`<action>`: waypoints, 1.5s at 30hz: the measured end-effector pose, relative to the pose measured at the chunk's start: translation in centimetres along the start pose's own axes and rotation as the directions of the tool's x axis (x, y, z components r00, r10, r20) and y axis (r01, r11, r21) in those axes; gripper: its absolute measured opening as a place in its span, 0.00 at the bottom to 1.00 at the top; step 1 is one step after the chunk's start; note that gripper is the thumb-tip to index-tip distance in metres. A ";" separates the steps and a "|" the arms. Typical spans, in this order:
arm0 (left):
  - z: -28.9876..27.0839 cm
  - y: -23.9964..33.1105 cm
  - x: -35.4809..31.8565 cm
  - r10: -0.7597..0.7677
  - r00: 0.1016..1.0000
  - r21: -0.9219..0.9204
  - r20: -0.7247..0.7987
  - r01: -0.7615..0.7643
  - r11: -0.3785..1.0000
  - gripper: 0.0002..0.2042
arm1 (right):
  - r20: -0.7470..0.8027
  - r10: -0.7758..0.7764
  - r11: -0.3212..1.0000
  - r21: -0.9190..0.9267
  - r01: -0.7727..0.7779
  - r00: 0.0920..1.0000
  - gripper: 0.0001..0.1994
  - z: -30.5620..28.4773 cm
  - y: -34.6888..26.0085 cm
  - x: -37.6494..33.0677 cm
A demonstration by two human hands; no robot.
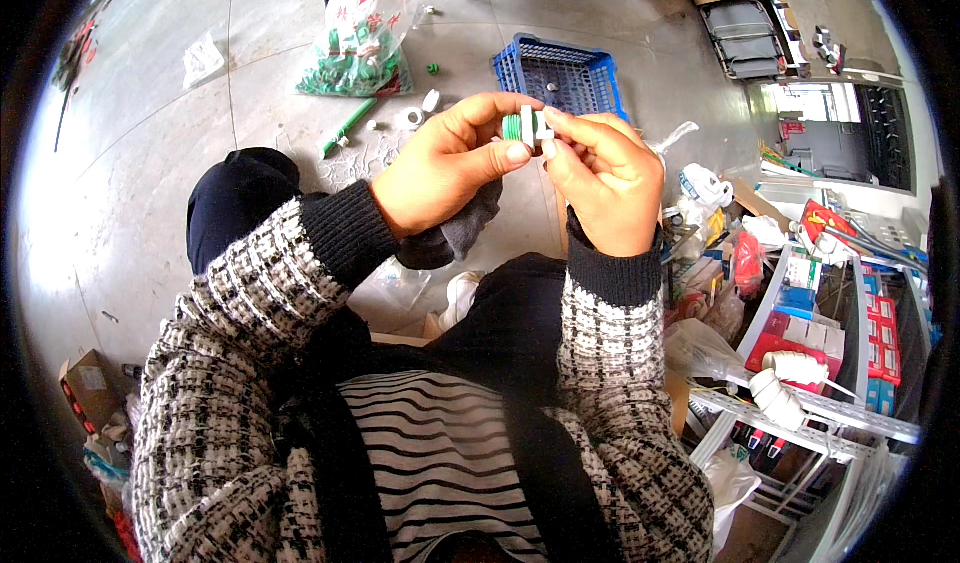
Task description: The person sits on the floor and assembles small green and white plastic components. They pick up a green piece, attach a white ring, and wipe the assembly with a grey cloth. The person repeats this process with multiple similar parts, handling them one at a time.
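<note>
In front of me, a small green and white threaded pipe plug (pixel 513 129) is held between both hands. My left hand (pixel 435 168) is closed, its thumb and forefinger gripping the plug around its green thread and white collar. From the other side, the thumb and fingertips of my right hand (pixel 612 178) pinch the white end. Fingers cover part of the plug, so whether that white end is a separate piece I cannot tell. Beyond my left hand, a green rod-shaped piece (pixel 350 126) and a white ring-shaped roll (pixel 410 118) lie on the floor.
A clear bag of green fittings (pixel 355 71) stands on the floor ahead, with a loose green fitting (pixel 433 68) beside it. Behind my hands sits a blue plastic crate (pixel 508 73). Metal shelving (pixel 860 333) with boxes and bags crowds the right; a cardboard box (pixel 90 388) is at left.
</note>
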State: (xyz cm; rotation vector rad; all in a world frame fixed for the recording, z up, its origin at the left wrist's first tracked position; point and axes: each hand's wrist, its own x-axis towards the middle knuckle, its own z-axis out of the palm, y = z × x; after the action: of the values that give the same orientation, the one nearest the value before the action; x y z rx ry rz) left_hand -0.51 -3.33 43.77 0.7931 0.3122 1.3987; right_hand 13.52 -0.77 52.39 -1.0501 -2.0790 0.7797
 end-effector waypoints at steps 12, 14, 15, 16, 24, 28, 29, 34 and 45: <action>0.0 0.4 0.2 0.078 0.993 0.100 -0.084 -0.069 0.993 0.19 | 0.152 0.484 0.797 0.331 -0.506 0.862 0.06 -0.4 -0.8 -0.4; -0.2 0.2 0.3 0.094 0.993 0.097 -0.069 -0.087 0.991 0.19 | 0.177 0.492 0.785 0.334 -0.522 0.852 0.07 -0.3 -0.7 -0.4; -0.1 0.0 0.3 0.116 0.989 0.147 -0.096 -0.101 0.984 0.19 | 0.180 0.501 0.782 0.324 -0.532 0.846 0.06 -0.3 -0.7 -0.4; -0.1 -0.1 0.3 0.139 0.983 0.197 -0.121 -0.113 0.974 0.19 | 0.182 0.510 0.780 0.314 -0.542 0.840 0.06 -0.3 -0.8 -0.3; -0.3 -1.0 0.3 0.218 0.961 0.374 -0.172 -0.141 0.917 0.18 | 0.132 0.447 0.820 0.336 -0.464 0.885 0.05 0.3 0.1 -0.5; 0.0 -1.0 0.3 0.184 0.963 0.272 -0.197 -0.126 0.954 0.18 | 0.089 0.405 0.838 0.362 -0.408 0.910 0.04 0.8 0.4 -0.7; 0.1 -1.0 0.3 0.180 0.962 0.232 -0.207 -0.130 0.964 0.18 | 0.083 0.388 0.844 0.368 -0.390 0.918 0.04 0.8 0.5 -0.7; 0.2 -0.9 0.4 0.157 0.964 0.228 -0.213 -0.108 0.968 0.18 | 0.120 0.414 0.791 0.444 -0.422 0.902 0.04 0.5 0.2 -0.5; 0.2 -1.0 0.3 0.100 0.974 0.150 -0.203 -0.070 0.986 0.19 | 0.103 0.365 0.886 0.268 -0.379 0.925 0.04 0.5 0.6 -0.5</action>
State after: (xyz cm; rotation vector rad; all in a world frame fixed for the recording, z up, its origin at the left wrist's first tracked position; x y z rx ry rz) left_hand 0.45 -3.10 43.35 0.7830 0.5522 1.5580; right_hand 13.67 -1.02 51.50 -1.2915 -1.7528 1.2656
